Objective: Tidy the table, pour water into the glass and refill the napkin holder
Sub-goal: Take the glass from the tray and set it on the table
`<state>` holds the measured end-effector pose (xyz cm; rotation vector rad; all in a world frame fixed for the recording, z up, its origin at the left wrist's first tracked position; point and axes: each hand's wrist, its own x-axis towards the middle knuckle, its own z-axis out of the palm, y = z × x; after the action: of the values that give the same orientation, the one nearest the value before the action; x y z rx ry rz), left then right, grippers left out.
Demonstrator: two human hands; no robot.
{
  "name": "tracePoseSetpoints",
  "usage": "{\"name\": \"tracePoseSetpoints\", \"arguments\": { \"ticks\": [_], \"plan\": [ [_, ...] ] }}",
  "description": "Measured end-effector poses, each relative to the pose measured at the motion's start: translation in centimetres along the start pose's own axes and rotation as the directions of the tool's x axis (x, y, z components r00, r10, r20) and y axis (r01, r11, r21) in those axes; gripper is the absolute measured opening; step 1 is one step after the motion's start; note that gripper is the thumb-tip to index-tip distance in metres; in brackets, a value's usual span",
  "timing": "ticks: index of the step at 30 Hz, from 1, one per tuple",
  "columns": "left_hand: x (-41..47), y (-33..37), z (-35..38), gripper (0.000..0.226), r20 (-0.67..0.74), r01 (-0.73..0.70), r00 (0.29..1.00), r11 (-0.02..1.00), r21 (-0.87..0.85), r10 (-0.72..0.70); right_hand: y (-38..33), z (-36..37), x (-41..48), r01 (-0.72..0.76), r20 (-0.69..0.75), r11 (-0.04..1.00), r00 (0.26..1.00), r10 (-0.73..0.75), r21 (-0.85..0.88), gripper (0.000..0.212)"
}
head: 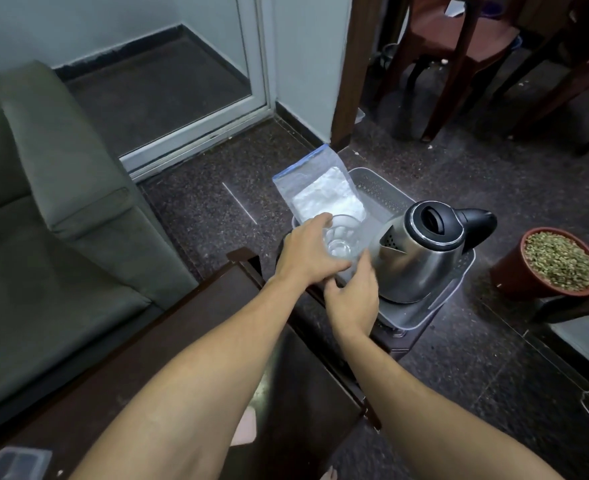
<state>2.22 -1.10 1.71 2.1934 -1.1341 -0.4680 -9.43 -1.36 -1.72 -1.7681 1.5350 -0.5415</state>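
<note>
Gripping glass [343, 237] w/ left hand [303, 254] beside kettle [421, 265], rt hand [353, 296] curled, hold unclear; pouring, napkin refill pending.

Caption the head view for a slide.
Left hand grips a clear drinking glass at a grey plastic basket holding a steel kettle.

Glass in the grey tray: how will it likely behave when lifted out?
The glass looks clear and thick-based, so probably rigid, smooth and somewhat slippery. It seems empty, so likely light for the left hand gripping it. Standing close beside the steel kettle, it could knock and chip.
</note>
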Motion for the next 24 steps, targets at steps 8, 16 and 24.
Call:
{"name": "tracePoseSetpoints", "arguments": {
  "ticks": [8,16,24],
  "plan": [
    [-8.2,-0.4,-10.9,0.082,-0.062,-0.018,0.998,1.000,0.016,0.019,-5.5,-0.4,-6.8,0.225,-0.024,0.958,0.974,-0.224,0.177,0.067],
    [-27.1,-9.0,-19.7,0.101,-0.107,0.107,0.988,0.992,-0.063,-0.113,-7.3,3.3,-24.7,0.334,0.152,0.913,0.915,-0.374,0.234,0.053],
    [-44.9,-18.3,-16.5,0.101,-0.214,0.392,0.867,0.882,-0.263,-0.449,-1.2,9.0,-39.0,0.316,0.421,0.922,0.821,-0.385,0.225,0.056]
  ]
}}
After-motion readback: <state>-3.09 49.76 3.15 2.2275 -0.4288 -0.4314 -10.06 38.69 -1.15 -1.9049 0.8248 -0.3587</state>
